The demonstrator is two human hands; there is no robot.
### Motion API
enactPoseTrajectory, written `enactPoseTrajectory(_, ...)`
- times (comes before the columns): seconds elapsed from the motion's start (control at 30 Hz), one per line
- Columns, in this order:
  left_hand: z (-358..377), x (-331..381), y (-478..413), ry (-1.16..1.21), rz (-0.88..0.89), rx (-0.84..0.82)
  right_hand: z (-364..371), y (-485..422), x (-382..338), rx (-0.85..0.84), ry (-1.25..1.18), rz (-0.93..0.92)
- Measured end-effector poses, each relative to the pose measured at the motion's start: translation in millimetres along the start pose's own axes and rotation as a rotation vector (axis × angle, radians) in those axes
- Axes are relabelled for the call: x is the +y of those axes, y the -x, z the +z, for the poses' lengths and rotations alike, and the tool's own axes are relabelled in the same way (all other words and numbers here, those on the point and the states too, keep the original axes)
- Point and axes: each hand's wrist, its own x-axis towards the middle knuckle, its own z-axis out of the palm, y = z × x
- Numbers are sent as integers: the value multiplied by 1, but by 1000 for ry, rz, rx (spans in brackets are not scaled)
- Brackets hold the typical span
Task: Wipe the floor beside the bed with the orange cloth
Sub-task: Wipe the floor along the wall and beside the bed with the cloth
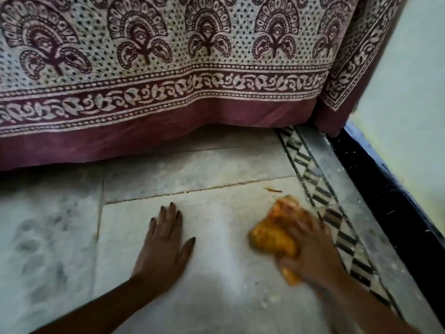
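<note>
The orange cloth [274, 233] is bunched up on the pale stone floor [216, 249], right of centre. My right hand [310, 249] presses down on it and grips it; the hand is blurred by motion and covers the cloth's near part. My left hand [163, 242] lies flat on the floor to the left of the cloth, fingers spread, holding nothing. The bed [168, 68] stands just beyond both hands, draped in a maroon and cream patterned sheet that hangs almost to the floor.
A black and white patterned tile strip [337, 225] runs diagonally right of the cloth. Beyond it a black skirting [390, 201] meets a pale wall [414, 92]. A small twig-like scrap [273, 189] lies on the floor. Dusty smudges [36, 237] mark the left slab.
</note>
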Motion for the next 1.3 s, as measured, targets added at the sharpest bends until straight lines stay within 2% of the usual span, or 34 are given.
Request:
enactPoseTrajectory(0.1, 15, 23, 0, 40, -79, 81, -8, -73, 12, -29, 12, 293)
enactPoseTrajectory(0.17, 19, 31, -1, 102, -115, 135, -7, -124, -13, -32, -31, 387)
enactPoseTrajectory(0.2, 18, 33, -3, 139, -137, 168, -5, -139, -32, -48, -52, 357)
enactPoseTrajectory(0.27, 14, 33, -6, 205, -183, 239, 1, -136, -69, -72, -98, 162)
enactPoseTrajectory(0.33, 9, 28, -11, 185, -176, 290, 6, -87, -81, -63, -133, -45)
enactPoseTrajectory(0.4, 9, 24, -16, 133, -129, 299, 8, -24, -59, 3, -125, -147)
enactPoseTrajectory(0.47, 12, 24, -23, 112, -106, 295, 3, 13, -21, 44, -76, -141)
enactPoseTrajectory(0.53, 15, 32, -27, 130, -99, 297, -3, 7, 14, 37, -24, -19)
enactPoseTrajectory(0.6, 15, 45, -28, 214, -104, 315, -9, -35, 31, -8, -26, 162)
enactPoseTrajectory(0.67, 12, 56, -25, 320, -103, 311, -10, -94, 31, 10, -37, 322)
enactPoseTrajectory(0.73, 7, 61, -21, 371, -105, 304, -7, -147, 6, 23, -47, 387)
enactPoseTrajectory(0.8, 4, 53, -20, 361, -152, 314, -1, -181, -40, 16, -62, 318)
enactPoseTrajectory(0.9, 2, 27, -24, 233, -241, 341, 12, -162, -97, 31, -94, 28)
enactPoseTrajectory(1.0, 3, 12, -29, 180, -255, 350, 11, -79, -72, -11, -107, -206)
enactPoseTrajectory(1.07, 6, 11, -31, 160, -239, 343, 6, -25, -23, 7, -75, -239)
enactPoseTrajectory(1.17, 10, 11, -29, 110, -207, 305, 0, -14, 45, 43, -12, -8)
enactPoseTrajectory(1.3, 11, 8, -29, 143, -203, 295, 3, -120, 58, 96, 20, 340)
